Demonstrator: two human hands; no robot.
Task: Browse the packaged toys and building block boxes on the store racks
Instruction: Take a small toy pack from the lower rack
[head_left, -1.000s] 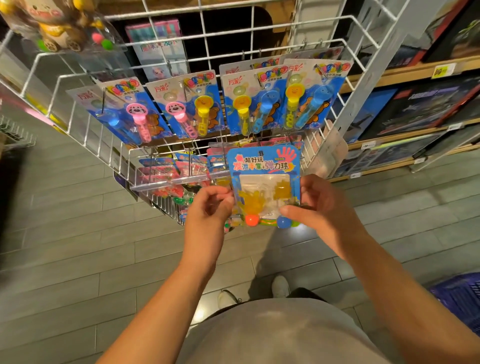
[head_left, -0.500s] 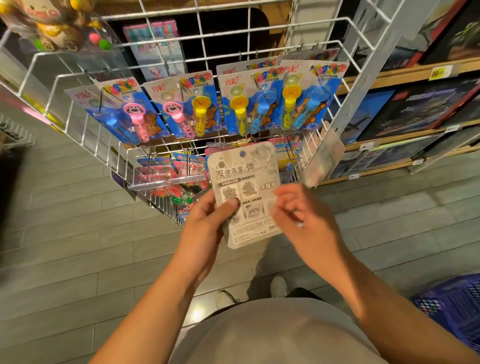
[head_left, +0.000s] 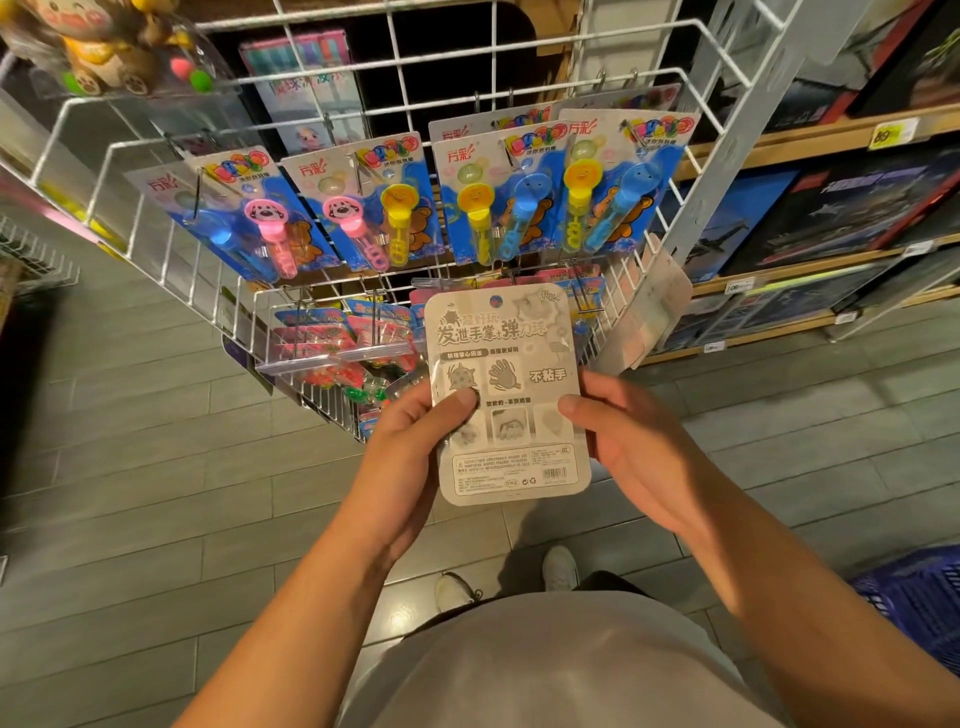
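I hold a carded toy pack (head_left: 511, 358) in front of me with its grey printed back facing up. My left hand (head_left: 415, 447) grips its left edge, thumb pressed on the card. My right hand (head_left: 628, 441) grips its right edge, thumb on the card too. Behind it stands a white wire rack (head_left: 332, 124) hung with blue bubble-wand blister packs (head_left: 519, 197). More carded toys (head_left: 337, 343) hang on a lower row. Dark building block boxes (head_left: 852, 208) lie on wooden shelves at the right.
A boxed plush-style toy (head_left: 104, 47) sits on top of the rack at the upper left. A blue shopping basket (head_left: 919, 597) stands at the lower right by my feet. Grey plank flooring (head_left: 130, 467) spreads to the left. A yellow price tag (head_left: 891, 136) marks the shelf edge.
The pack was turned over from its colourful front to its grey back. My right hand, which had let go mid-turn, grips the right edge again, and the pack sits lower and straighter.
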